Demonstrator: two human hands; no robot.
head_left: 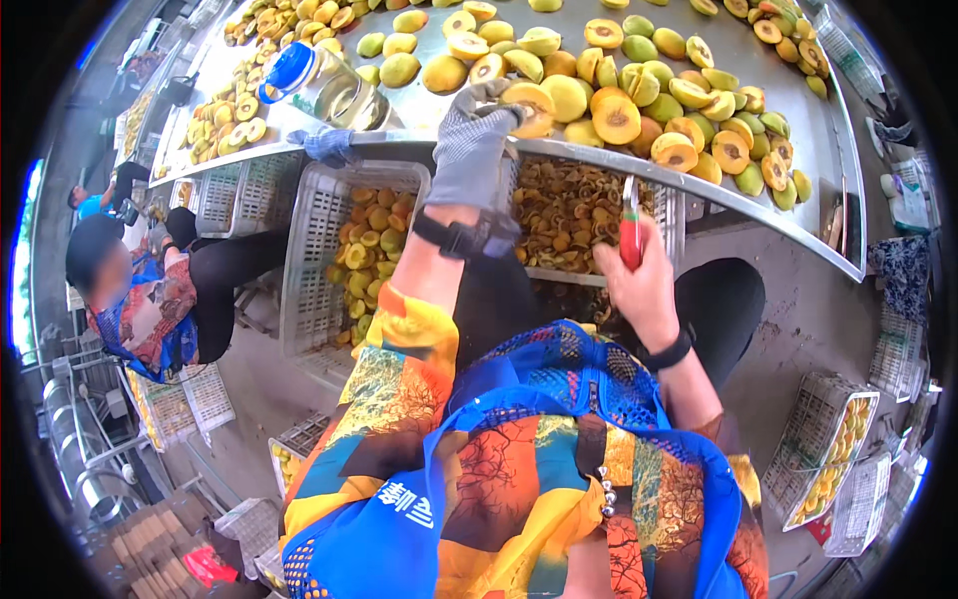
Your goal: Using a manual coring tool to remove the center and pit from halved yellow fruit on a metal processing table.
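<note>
My left hand (477, 130), in a grey glove, is closed on a halved peach (531, 108) at the near edge of the metal table (429, 118). The cut yellow face of this half shows. Lower and to the right, my bare right hand (644, 285) grips a red-handled tool (631, 240) with a short metal blade pointing up; the exact shape of its tip is too small to tell. Just right of my left hand lies a heap of peach halves (616, 120), some cut side up. Below the table edge, between my hands, a crate holds brown pits and scraps (569, 215).
A clear bottle with a blue lid (344, 90) and a blue cloth (324, 145) lie at the table's near edge. Under it, left, a white crate (311, 270) holds peach halves. A co-worker (150, 290) sits at far left. More crates (818, 449) stand at right.
</note>
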